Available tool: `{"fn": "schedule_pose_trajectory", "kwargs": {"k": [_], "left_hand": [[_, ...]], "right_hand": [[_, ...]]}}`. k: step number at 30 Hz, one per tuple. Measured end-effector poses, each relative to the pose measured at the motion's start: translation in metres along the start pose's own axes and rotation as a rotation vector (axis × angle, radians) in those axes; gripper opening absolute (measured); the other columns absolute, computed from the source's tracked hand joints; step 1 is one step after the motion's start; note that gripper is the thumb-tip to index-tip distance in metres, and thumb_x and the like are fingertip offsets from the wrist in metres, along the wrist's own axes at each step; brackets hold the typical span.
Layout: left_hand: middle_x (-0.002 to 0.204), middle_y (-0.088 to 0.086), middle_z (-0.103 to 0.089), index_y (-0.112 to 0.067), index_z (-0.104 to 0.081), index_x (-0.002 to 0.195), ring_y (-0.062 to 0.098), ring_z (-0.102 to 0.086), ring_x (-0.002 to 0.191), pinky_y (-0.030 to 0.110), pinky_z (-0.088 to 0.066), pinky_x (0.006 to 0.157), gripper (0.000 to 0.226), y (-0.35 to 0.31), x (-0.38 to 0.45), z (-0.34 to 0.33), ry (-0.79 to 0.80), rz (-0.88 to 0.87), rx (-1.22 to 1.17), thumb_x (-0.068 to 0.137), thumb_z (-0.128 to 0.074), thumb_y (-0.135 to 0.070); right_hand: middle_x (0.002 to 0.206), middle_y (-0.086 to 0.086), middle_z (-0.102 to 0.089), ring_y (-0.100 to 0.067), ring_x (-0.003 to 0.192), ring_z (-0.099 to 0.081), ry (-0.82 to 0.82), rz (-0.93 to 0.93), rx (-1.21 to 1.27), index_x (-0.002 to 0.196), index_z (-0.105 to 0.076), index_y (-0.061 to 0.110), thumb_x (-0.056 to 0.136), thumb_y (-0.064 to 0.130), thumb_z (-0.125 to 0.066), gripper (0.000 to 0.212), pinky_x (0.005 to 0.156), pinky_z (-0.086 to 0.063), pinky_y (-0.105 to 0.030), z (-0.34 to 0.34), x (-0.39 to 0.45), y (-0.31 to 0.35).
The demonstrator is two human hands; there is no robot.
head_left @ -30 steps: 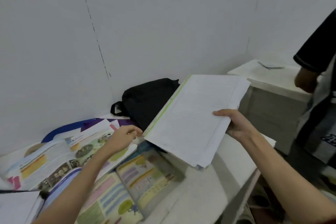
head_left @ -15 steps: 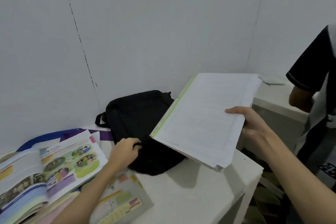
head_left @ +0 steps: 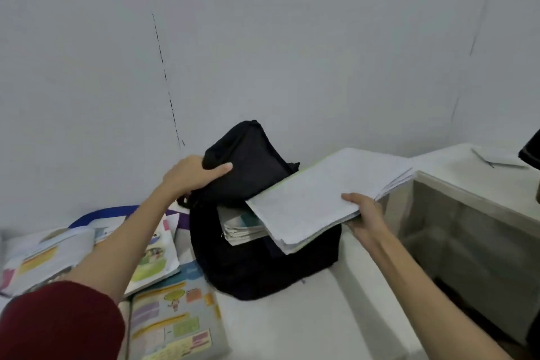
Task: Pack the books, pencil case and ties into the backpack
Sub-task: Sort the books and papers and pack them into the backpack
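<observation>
Black fabric fills the middle of the frame: the backpack (head_left: 263, 266) stands on the white table (head_left: 321, 324) against the pale wall, its top flap (head_left: 248, 161) lifted up and back. The left hand (head_left: 193, 174), reaching in from the lower left past a dark red sleeve (head_left: 58, 321), grips that flap, thumb across the front of the fabric and the other fingers hidden behind it. Inside the open mouth of the bag, a stack of books (head_left: 242, 228) shows its page edges and a teal cover. Just right of centre, the right hand (head_left: 365, 219) holds a white lined notebook (head_left: 318, 199) by its near right edge, thumb on top and fingers underneath; the notebook lies tilted, its lower left corner over the opening and above the stack, its far end fanned out toward the right of the frame. Whether it touches the books below cannot be told. At the lower left, colourful textbooks (head_left: 152, 260) lie open and overlapping on the table, one under the left forearm, another (head_left: 175, 327) at the bottom edge. Behind them a blue and purple strap-like band (head_left: 117, 209) curves along the wall. At the right stands a second white surface (head_left: 467, 172), with a dark sleeve edge at the far right border.
</observation>
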State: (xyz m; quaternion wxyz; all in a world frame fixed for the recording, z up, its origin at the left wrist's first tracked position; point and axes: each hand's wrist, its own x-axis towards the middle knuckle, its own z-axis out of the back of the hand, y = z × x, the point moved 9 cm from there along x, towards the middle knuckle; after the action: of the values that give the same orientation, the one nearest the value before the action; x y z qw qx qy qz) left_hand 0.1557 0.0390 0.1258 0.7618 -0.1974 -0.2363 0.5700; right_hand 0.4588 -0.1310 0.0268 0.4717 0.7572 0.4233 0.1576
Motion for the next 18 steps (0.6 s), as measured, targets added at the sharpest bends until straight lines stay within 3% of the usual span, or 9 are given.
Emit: {"fn": "schedule_pose_trajectory", "kwargs": {"k": [2, 5, 7, 11, 14, 16, 18], "left_hand": [[0.093, 0.007, -0.063, -0.012, -0.056, 0.089, 0.025, -0.056, 0.083, 0.032, -0.044, 0.071, 0.041, -0.021, -0.003, 0.002, -0.072, -0.073, 0.239, 0.09, -0.047, -0.053], [0.089, 0.007, -0.06, -0.014, -0.052, 0.084, 0.028, -0.055, 0.083, 0.031, -0.04, 0.069, 0.03, -0.047, -0.012, 0.011, -0.214, -0.144, 0.104, 0.097, -0.04, -0.039], [0.083, 0.005, -0.059, -0.014, -0.053, 0.082, 0.027, -0.056, 0.081, 0.031, -0.038, 0.065, 0.032, -0.055, -0.015, 0.018, -0.276, -0.153, 0.071, 0.097, -0.039, -0.037], [0.074, 0.001, -0.056, -0.016, -0.054, 0.079, 0.025, -0.055, 0.077, 0.029, -0.036, 0.061, 0.032, -0.054, -0.014, 0.029, -0.304, -0.145, 0.081, 0.097, -0.039, -0.038], [0.073, 0.001, -0.055, -0.015, -0.055, 0.08, 0.025, -0.054, 0.076, 0.03, -0.035, 0.062, 0.032, -0.05, -0.011, 0.031, -0.297, -0.147, 0.089, 0.097, -0.04, -0.038], [0.068, -0.001, -0.052, -0.018, -0.051, 0.072, 0.025, -0.053, 0.073, 0.03, -0.035, 0.061, 0.033, -0.047, -0.009, 0.029, -0.281, -0.148, 0.087, 0.097, -0.04, -0.037], [0.065, -0.001, -0.051, -0.02, -0.045, 0.065, 0.027, -0.054, 0.073, 0.03, -0.036, 0.061, 0.036, -0.047, -0.007, 0.027, -0.265, -0.16, 0.076, 0.097, -0.041, -0.037]], "right_hand": [[0.098, -0.01, -0.064, -0.024, 0.082, -0.062, -0.103, 0.015, 0.025, 0.104, -0.055, 0.004, 0.086, -0.003, -0.056, 0.02, 0.062, -0.056, -0.036, -0.01, 0.008, -0.025], [0.12, -0.011, -0.061, -0.029, 0.103, -0.061, -0.303, -0.037, 0.102, 0.125, -0.051, 0.008, 0.088, 0.008, -0.061, 0.038, 0.091, -0.051, -0.046, -0.03, 0.008, -0.077], [0.126, -0.01, -0.057, -0.031, 0.11, -0.058, -0.328, -0.168, 0.18, 0.133, -0.044, 0.011, 0.088, 0.019, -0.064, 0.05, 0.097, -0.048, -0.047, -0.056, -0.001, -0.114], [0.124, -0.017, -0.056, -0.033, 0.109, -0.058, -0.28, -0.368, 0.227, 0.13, -0.043, 0.002, 0.086, 0.024, -0.068, 0.056, 0.094, -0.049, -0.044, -0.1, -0.009, -0.163], [0.114, -0.018, -0.056, -0.027, 0.097, -0.059, -0.115, -0.53, 0.332, 0.128, -0.041, -0.001, 0.085, 0.034, -0.067, 0.061, 0.092, -0.05, -0.036, -0.129, -0.007, -0.178], [0.103, -0.017, -0.06, -0.024, 0.089, -0.059, 0.092, -0.683, 0.296, 0.116, -0.047, -0.004, 0.086, 0.043, -0.063, 0.057, 0.079, -0.05, -0.03, -0.146, -0.018, -0.187], [0.08, -0.013, -0.064, -0.017, 0.067, -0.054, 0.286, -0.784, 0.124, 0.101, -0.057, -0.006, 0.088, 0.041, -0.061, 0.049, 0.06, -0.044, -0.025, -0.151, -0.031, -0.193]]}}
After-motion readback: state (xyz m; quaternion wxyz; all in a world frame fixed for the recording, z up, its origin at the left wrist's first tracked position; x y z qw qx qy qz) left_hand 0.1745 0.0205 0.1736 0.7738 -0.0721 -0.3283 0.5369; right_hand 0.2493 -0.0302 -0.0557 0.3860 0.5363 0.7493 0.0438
